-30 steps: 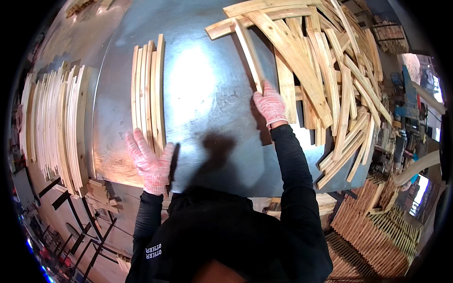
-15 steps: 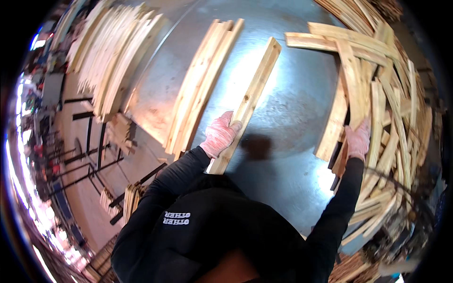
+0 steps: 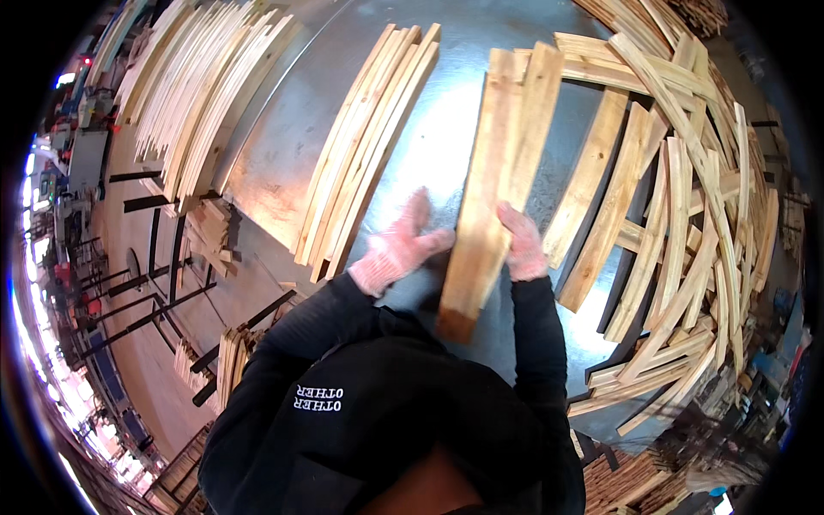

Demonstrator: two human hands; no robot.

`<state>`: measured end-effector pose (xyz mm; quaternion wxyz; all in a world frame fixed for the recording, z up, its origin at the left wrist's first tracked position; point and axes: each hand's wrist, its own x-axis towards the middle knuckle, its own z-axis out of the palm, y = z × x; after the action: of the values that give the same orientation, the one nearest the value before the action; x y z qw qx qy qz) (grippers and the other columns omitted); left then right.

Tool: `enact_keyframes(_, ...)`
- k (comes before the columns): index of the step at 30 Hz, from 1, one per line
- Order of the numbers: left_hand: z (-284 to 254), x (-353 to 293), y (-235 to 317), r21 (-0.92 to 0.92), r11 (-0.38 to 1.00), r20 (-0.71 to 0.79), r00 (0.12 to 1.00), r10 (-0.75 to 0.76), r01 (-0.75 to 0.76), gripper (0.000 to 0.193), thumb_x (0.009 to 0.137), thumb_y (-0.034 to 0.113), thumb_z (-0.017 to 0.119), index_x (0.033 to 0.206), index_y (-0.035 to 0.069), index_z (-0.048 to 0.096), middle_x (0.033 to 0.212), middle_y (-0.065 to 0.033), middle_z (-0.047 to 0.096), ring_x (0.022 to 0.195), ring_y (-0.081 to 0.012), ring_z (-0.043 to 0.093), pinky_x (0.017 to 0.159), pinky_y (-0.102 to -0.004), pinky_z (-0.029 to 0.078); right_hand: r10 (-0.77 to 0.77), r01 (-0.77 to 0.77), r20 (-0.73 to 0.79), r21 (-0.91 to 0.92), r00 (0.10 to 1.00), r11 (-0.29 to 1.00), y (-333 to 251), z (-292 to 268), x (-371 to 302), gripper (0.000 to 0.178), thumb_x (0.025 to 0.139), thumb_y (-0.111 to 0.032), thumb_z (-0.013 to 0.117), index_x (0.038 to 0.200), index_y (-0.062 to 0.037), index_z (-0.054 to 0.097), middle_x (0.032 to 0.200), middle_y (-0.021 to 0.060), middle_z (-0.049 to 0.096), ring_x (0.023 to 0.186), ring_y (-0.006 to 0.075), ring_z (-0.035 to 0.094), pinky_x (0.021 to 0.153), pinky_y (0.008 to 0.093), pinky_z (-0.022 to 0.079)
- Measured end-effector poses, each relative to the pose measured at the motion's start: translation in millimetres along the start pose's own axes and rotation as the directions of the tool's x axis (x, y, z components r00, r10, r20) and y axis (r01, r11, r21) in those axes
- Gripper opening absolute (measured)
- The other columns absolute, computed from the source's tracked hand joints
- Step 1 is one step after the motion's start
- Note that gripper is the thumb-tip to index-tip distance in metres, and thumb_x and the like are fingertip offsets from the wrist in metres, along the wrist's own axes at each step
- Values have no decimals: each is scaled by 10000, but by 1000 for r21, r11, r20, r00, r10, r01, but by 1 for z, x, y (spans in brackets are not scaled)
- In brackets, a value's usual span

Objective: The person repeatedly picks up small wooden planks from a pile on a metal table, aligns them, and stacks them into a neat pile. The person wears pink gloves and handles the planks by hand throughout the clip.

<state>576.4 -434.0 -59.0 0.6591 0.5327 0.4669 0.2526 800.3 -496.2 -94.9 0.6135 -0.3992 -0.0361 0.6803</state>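
Note:
Two long, flat wooden boards (image 3: 489,184) lie partly overlapping on the shiny metal table (image 3: 433,129) in front of me. My right hand (image 3: 524,245), in a pinkish work glove, grips their right edge near the close end; some of its fingers are hidden. My left hand (image 3: 402,247), gloved alike, is open with fingers spread, its thumb close to the boards' left edge. I cannot tell whether that thumb touches them. Left of it, a row of narrow boards (image 3: 369,142) lies side by side, slanting away from me.
A jumbled heap of boards (image 3: 687,232) covers the table's right side, some sticking out towards me. At the far left is a large stack of pale strips (image 3: 215,86). Black metal racks (image 3: 154,249) and short wood bundles (image 3: 232,365) stand beyond the left edge.
My left hand has let go of its board, and the row at left has grown by a board. My right hand has come from the heap to the middle with two boards.

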Motion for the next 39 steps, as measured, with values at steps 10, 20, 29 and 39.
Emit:
enact_keyframes(10,-60,-3,16,763,612,-187,977,-102,210,302,938,262,625,1188,94,602,1032,-252,676,996,-409,656,826,-476,527,-163,-45,-91,-963,983,264,70,82,40,811,994,-607,457,1495,21,345,1074,320,679,1061,504,633,898,490,512)
enact_keyframes(20,-142,-16,16,951,226,-233,970,71,211,1352,630,761,752,1557,-31,168,1513,-388,274,1400,-511,335,1134,-582,291,56,-64,-63,-998,996,16,133,154,61,980,1016,-604,338,1503,150,-55,1020,309,697,942,484,671,818,522,524)
enact_keyframes(29,-163,17,41,893,418,-149,986,-69,164,1308,619,629,835,1551,-22,190,1461,-363,359,1357,-480,394,1099,-530,361,110,-19,-27,-997,994,-71,115,159,80,786,995,-632,418,1500,-30,378,1146,259,689,1122,435,635,965,460,502)
enact_keyframes(39,-225,282,23,686,583,355,900,254,-436,1090,835,521,759,1584,-14,176,1564,-236,342,1462,-320,335,1175,-416,311,-447,315,-118,-554,886,771,63,189,218,862,998,-349,627,1603,-5,118,1549,194,390,1406,246,409,1115,376,400)
